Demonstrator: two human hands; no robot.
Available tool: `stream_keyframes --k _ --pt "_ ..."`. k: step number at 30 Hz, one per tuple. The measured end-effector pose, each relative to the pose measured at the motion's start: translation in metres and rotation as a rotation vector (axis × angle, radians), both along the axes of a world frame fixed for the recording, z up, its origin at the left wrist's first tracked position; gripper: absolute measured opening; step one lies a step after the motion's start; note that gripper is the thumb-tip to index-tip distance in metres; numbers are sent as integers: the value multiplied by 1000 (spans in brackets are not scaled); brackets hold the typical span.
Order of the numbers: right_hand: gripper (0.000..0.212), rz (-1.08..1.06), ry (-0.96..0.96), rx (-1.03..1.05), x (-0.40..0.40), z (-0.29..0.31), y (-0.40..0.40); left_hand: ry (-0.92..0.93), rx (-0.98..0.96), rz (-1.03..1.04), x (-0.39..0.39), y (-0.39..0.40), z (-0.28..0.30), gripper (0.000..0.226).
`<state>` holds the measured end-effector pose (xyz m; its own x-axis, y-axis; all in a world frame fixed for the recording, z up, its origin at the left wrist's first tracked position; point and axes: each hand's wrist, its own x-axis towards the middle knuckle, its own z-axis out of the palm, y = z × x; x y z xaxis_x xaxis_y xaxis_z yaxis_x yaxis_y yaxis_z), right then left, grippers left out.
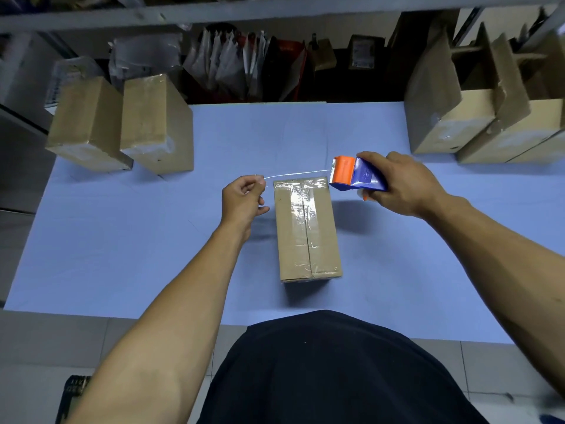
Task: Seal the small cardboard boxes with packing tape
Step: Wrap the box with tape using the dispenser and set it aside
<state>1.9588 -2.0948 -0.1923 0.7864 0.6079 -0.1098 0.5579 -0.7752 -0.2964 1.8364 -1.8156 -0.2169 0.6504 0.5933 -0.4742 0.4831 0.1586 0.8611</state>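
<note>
Small brown cardboard box [307, 229] sits between our hands: left hand [243, 200] pinches clear tape strip [296, 173], right hand [400, 185] clamps orange-and-blue dispenser [356, 174]. Slackening could let tape wrinkle or self-stick.

Worktop [122, 240] has a plain blue cover, with one taped box [307, 231] sitting about dead center. Two sealed boxes [122, 123] stand side by side at the far left corner, and open-flapped boxes [477, 117] crowd the far right corner.
</note>
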Motion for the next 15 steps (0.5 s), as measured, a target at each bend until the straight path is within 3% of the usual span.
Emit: stream_keyframes --k 7,11,15 --pt "67 -51 95 34 -9 -12 5 6 -116 147 4 -25 -22 11" --pt "69 -60 103 38 -10 -17 -1 107 -431 234 6 -30 -24 42" --pt "70 -68 87 42 -13 -18 -1 184 -482 230 12 -29 -11 9"
